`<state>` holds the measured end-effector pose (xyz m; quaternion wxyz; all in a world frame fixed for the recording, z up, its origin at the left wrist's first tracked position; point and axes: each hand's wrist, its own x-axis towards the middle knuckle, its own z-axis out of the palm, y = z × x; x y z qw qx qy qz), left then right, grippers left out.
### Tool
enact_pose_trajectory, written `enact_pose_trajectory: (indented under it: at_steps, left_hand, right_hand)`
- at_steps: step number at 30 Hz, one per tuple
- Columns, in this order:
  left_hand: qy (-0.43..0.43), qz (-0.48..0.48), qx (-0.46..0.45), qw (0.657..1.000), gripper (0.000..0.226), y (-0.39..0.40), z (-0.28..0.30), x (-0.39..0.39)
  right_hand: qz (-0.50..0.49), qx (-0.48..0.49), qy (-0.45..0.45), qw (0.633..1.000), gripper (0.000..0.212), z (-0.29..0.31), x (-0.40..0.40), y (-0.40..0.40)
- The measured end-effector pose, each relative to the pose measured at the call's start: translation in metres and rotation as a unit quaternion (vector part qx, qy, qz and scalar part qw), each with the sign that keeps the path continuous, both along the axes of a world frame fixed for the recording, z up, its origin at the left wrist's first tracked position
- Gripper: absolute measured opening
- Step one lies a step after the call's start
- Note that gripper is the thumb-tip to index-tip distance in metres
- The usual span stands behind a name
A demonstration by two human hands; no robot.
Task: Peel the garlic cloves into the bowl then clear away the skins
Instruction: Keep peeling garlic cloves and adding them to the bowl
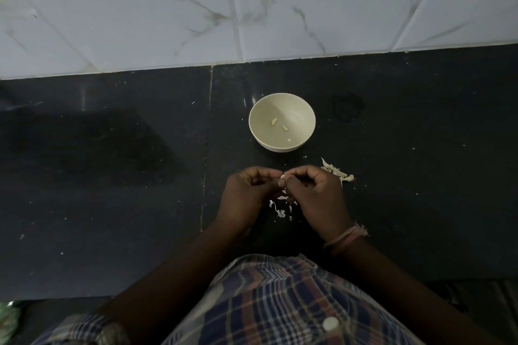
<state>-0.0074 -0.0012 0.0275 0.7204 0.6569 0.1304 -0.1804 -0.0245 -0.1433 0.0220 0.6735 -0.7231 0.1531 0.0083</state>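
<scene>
- Wall (168,8): pale marble-look tiles, grey veins, behind everything.
- Counter (112,176): dark stone, seam running front to back just left of the bowl, pale specks scattered over it.
- Checked shirt (280,302): bottom of view, white button visible.
- Bowl (282,122): cream, upright, mid-counter, just beyond the hands, not touching them.
- Left hand (246,193): fingers curled, grip narrow, pinching the garlic clove (283,176) at the fingertips.
- Right hand (316,193): fingers curled, grip narrow, pinching the same clove from the other side; thread band (344,237) on the wrist.
- Clove: held above the counter between both hands, mostly hidden by fingers.
- Skin pile (337,172): pale strips on the counter, just right of the right hand.
- Skin scraps (280,211): small bits on the counter below the hands.
- Peeled cloves (274,121): two in the bowl plus a smaller bit near the front wall.
</scene>
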Motion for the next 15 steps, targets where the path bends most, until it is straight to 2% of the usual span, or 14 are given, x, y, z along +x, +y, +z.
enact_pose_trajectory:
  at_steps: [8,15]
  left_hand:
    - [-0.02,-0.026,0.054,0.998,0.012,0.009,0.004,-0.003]
    - [-0.02,-0.082,0.153,0.985,0.009,0.011,0.004,-0.004]
  right_hand:
    - [0.03,0.008,0.019,0.999,0.002,0.003,-0.004,0.002]
    - [0.042,-0.028,0.038,0.998,0.01,-0.015,-0.013,0.0]
